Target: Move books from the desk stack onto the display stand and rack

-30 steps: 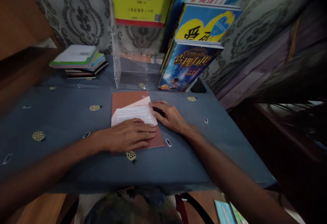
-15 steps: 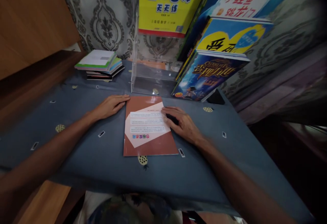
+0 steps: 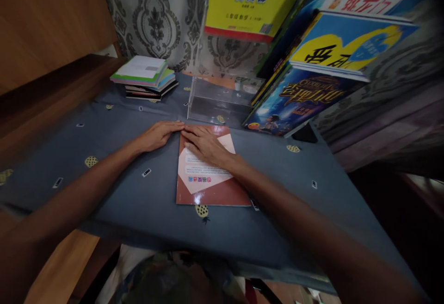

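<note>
Right hand [image 3: 208, 149] has crossed the booklet [image 3: 210, 186], apparently flat.

2 hands [image 3: 157, 136] [image 3: 207, 145], 1 brown booklet [image 3: 212, 183], 1 clear rack [image 3: 218, 107], 1 book stack [image 3: 144, 76].

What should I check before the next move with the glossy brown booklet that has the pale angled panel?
1. Glossy brown booklet flat on the blue-grey pineapple-print tablecloth: ok.
2. Bare left hand at the booklet's far left corner: ok, fingertips there.
3. Pale printed panel fully uncovered: not ok, the bare right hand lies across its upper part.
4. Right hand's pressure on the booklet: cannot tell.
5. Uneven stack of thin books with a white top apart from both hands: ok.
6. Flat black object by the upright blue-covered book identified: cannot tell, too dark and partly hidden.
</note>
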Demonstrator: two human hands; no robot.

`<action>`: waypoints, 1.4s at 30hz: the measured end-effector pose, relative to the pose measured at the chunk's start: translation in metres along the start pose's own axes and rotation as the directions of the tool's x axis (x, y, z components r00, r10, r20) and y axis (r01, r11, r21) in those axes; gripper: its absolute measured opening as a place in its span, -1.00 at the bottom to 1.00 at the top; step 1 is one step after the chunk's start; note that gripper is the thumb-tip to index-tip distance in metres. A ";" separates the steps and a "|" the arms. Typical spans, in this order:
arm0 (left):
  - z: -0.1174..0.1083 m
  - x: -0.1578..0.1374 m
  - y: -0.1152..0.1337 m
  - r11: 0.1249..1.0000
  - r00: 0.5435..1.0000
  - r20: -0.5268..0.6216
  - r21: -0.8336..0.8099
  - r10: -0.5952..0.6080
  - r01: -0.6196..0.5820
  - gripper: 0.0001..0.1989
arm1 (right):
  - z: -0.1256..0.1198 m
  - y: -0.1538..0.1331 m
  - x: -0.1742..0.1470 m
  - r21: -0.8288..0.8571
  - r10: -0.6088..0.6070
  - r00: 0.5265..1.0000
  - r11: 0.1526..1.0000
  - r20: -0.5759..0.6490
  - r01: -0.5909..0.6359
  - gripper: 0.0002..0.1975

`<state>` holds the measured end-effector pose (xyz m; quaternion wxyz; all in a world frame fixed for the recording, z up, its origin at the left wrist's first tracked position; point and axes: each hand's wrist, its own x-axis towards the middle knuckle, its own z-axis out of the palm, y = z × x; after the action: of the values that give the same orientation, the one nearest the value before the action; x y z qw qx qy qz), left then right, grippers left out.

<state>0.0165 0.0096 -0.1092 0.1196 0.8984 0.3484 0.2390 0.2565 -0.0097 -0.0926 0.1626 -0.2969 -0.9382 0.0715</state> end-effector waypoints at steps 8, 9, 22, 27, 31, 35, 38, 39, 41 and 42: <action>0.000 0.001 0.000 1.000 1.000 0.016 -0.003 -0.027 0.027 -0.49 | 0.001 -0.016 -0.015 0.014 -0.062 0.998 0.998 0.028 0.062 -0.58; 0.000 0.001 0.000 1.000 1.000 0.013 -0.001 -0.028 0.028 -0.51 | 0.000 -0.019 -0.018 0.016 -0.059 0.998 0.998 0.034 0.058 -0.58; 0.000 0.001 0.000 0.999 0.999 0.039 0.021 -0.030 0.029 -0.48 | -0.001 -0.059 -0.055 0.111 -0.131 0.985 0.987 0.108 0.119 -0.57; -0.001 0.001 0.001 0.999 0.998 0.049 0.023 -0.040 0.038 -0.48 | -0.006 -0.071 -0.067 0.155 -0.172 0.973 0.977 0.152 0.148 -0.56; -0.001 0.001 0.001 0.998 0.997 0.051 0.005 -0.057 0.057 -0.49 | -0.009 -0.080 -0.077 0.171 -0.203 0.962 0.970 0.183 0.173 -0.55; -0.002 0.001 0.001 0.997 0.995 0.061 -0.020 -0.073 0.074 -0.53 | -0.011 -0.089 -0.087 0.188 -0.226 0.954 0.964 0.196 0.189 -0.54; -0.003 0.001 0.002 0.997 0.995 0.068 -0.026 -0.071 0.073 -0.53 | -0.015 -0.095 -0.092 0.182 -0.230 0.949 0.964 0.217 0.192 -0.54; -0.003 0.001 0.002 0.997 0.995 0.067 -0.024 -0.069 0.071 -0.52 | -0.016 -0.097 -0.093 0.179 -0.231 0.948 0.965 0.221 0.194 -0.54; -0.003 0.001 0.002 0.998 0.996 0.065 -0.017 -0.062 0.064 -0.52 | -0.017 -0.100 -0.095 0.171 -0.227 0.947 0.967 0.226 0.191 -0.54; -0.003 0.001 0.003 0.998 0.996 0.063 -0.013 -0.061 0.061 -0.52 | -0.017 -0.101 -0.096 0.168 -0.223 0.948 0.968 0.226 0.187 -0.54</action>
<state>0.0169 0.0084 -0.1054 0.1443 0.8935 0.3700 0.2098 0.2825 -0.1476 -0.0791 0.0741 -0.1741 -0.9692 0.1575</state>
